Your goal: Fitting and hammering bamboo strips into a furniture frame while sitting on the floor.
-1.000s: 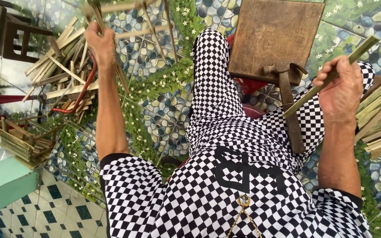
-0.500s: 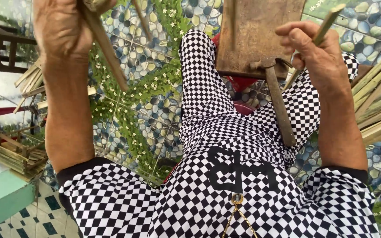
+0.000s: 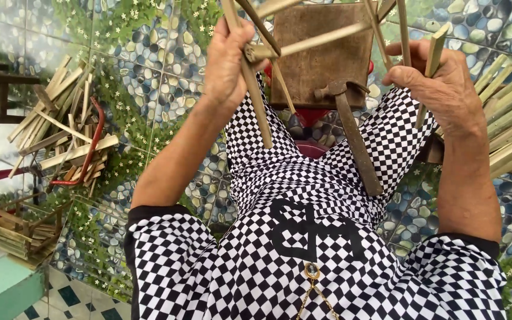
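Left hand (image 3: 227, 62) grips the frame (image 3: 303, 44); right hand (image 3: 440, 83) pinches a stick (image 3: 429, 71). Bamboo looks light, stiff; best held at joints.

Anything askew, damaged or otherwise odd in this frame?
Nothing looks damaged or spilled. One oddity: a hammer lies loose across the person's lap, head against the wooden block, held by neither hand. The left hand and right hand grip a bamboo stick frame. Cut sticks lie heaped on the floor.
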